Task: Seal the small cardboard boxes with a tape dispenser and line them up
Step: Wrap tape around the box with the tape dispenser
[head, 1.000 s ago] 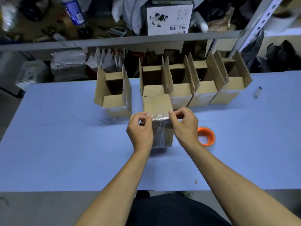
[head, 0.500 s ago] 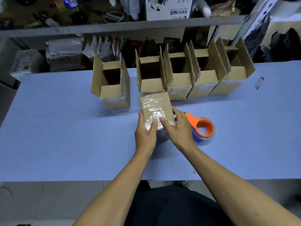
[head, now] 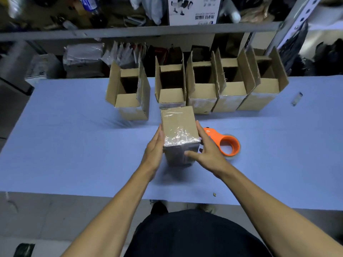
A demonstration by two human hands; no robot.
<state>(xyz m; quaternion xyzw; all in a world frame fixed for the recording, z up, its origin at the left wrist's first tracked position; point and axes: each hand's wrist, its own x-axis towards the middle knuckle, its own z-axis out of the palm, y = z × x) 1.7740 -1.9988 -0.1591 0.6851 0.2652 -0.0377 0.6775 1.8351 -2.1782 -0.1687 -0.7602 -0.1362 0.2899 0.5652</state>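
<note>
A small cardboard box (head: 179, 123) with clear tape across its closed top stands on the blue table (head: 74, 154). My left hand (head: 155, 147) lies flat against its left side. My right hand (head: 207, 151) presses its right side and front, thumb on the front face. An orange tape dispenser (head: 225, 142) lies on the table just right of my right hand. Behind the taped box stand several open boxes with flaps up: one apart at the left (head: 130, 95), and a touching row (head: 219, 88) to the right.
A metal shelf (head: 139, 31) with bags, bottles and a printed white carton runs behind the table. A small clear scrap (head: 297, 99) lies at the far right of the table. The table's near edge is just in front of my body.
My fingers were pinching the tape at the box's front top edge, then smoothing it on top. Now both hands have slid down to the box's sides. The dispenser lies uncovered.
</note>
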